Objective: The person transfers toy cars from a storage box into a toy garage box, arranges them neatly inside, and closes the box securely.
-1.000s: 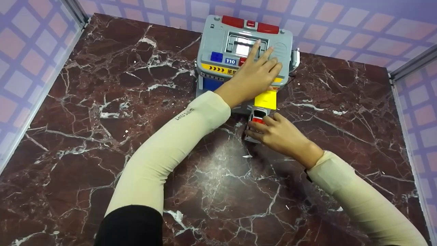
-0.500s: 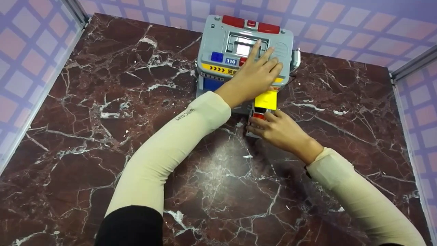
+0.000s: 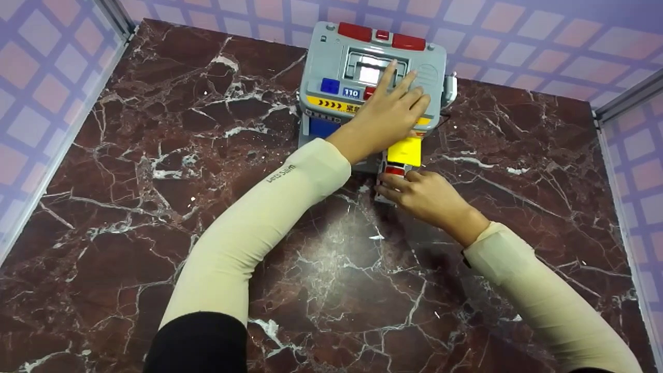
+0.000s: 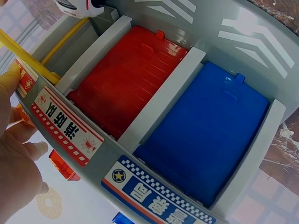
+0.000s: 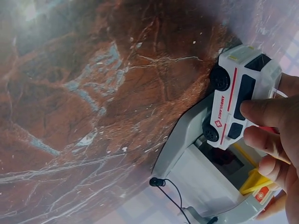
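A grey toy rescue station (image 3: 321, 62) with red lights on its roof stands at the back. My left hand (image 3: 391, 116) lies on the roof, fingers spread. A raised yellow door (image 3: 404, 151) sticks out below that hand. My right hand (image 3: 430, 199) grips a white toy ambulance (image 5: 233, 95) by its sides, its front end at the bay under the yellow door. In the left wrist view, the ambulance's nose shows at that bay's mouth. The red door (image 4: 128, 79) and blue door (image 4: 208, 133) beside it are down.
The station rests on a dark red marble-patterned table (image 3: 321, 290). Purple checked panels (image 3: 518, 31) rise behind and at both sides. A black cord (image 5: 180, 196) hangs from the station's side, near a white and grey fitting (image 3: 450, 89).
My right hand has pushed the ambulance forward, away from me, and its front has slipped under the yellow door. The left hand has stayed on the roof.
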`<action>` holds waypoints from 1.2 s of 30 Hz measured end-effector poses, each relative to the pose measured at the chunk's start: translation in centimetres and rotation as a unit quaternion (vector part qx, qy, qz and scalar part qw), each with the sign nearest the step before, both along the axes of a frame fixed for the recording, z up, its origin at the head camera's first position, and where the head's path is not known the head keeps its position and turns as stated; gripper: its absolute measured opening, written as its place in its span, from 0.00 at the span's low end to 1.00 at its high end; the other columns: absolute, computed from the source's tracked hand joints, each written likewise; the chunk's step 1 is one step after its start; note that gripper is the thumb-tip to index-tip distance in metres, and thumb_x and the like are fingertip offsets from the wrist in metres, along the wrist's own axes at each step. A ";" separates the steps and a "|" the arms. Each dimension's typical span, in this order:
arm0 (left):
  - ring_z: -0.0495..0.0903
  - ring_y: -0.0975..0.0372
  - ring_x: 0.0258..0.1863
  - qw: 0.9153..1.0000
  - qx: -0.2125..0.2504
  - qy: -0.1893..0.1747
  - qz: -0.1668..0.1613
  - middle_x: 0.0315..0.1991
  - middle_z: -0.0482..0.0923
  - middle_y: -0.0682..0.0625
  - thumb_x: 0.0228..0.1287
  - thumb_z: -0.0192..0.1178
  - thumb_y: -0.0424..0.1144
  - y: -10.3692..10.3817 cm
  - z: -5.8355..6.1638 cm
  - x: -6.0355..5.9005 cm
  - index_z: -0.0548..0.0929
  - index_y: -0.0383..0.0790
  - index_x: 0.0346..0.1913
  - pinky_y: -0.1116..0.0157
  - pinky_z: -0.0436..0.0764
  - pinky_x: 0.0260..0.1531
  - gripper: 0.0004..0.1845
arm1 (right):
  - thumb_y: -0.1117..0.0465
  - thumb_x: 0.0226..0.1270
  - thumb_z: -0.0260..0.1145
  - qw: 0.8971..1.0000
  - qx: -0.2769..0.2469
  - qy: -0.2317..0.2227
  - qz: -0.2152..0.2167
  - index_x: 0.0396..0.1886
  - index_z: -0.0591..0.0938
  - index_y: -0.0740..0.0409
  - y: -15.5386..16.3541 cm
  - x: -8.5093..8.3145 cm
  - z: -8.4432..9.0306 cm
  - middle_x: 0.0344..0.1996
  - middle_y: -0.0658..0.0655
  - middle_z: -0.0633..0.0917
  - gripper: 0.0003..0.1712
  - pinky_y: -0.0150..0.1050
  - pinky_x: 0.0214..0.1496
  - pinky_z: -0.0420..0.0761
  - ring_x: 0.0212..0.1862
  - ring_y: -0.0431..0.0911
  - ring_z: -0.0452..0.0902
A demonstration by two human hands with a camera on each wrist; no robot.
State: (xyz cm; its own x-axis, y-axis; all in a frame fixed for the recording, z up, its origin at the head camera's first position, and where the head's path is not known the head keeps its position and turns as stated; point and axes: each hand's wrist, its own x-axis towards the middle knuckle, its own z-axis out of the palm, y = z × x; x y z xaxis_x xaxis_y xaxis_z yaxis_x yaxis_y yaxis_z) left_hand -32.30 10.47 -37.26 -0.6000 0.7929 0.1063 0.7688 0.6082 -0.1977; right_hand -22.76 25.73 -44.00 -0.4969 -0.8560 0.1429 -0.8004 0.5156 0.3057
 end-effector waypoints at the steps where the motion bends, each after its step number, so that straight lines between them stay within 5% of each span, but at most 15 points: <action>1: 0.44 0.48 0.72 1.000 0.002 0.001 0.000 0.68 0.59 0.44 0.67 0.46 0.58 0.0 0.0 0.0 0.58 0.39 0.69 0.41 0.31 0.66 0.35 | 0.67 0.58 0.60 1.000 -0.002 0.001 -0.001 0.51 0.82 0.48 0.0 0.0 -0.1 0.53 0.51 0.80 0.21 0.43 0.28 0.81 0.31 0.52 0.78; 17: 0.43 0.47 0.72 1.000 -0.001 0.001 -0.003 0.69 0.59 0.43 0.68 0.46 0.57 0.0 0.0 0.0 0.57 0.39 0.69 0.41 0.30 0.66 0.35 | 0.68 0.55 0.62 0.999 -0.029 -0.012 -0.016 0.55 0.79 0.50 0.5 -0.7 -0.9 0.56 0.51 0.79 0.25 0.44 0.16 0.76 0.27 0.53 0.78; 29: 0.43 0.48 0.72 1.000 -0.001 -0.002 -0.002 0.69 0.58 0.44 0.68 0.45 0.58 0.0 0.0 -0.1 0.57 0.39 0.70 0.41 0.29 0.66 0.36 | 0.68 0.56 0.63 0.997 -0.078 -0.018 0.018 0.58 0.78 0.51 1.1 -1.3 -1.6 0.57 0.54 0.78 0.27 0.46 0.37 0.82 0.38 0.55 0.81; 36: 0.44 0.47 0.72 1.000 0.008 0.002 -0.003 0.69 0.59 0.44 0.67 0.46 0.58 0.0 -0.2 -0.1 0.58 0.39 0.69 0.41 0.29 0.66 0.36 | 0.70 0.57 0.62 0.997 -0.069 -0.019 0.000 0.60 0.75 0.53 1.3 -1.6 -1.8 0.60 0.55 0.76 0.28 0.46 0.42 0.81 0.43 0.54 0.81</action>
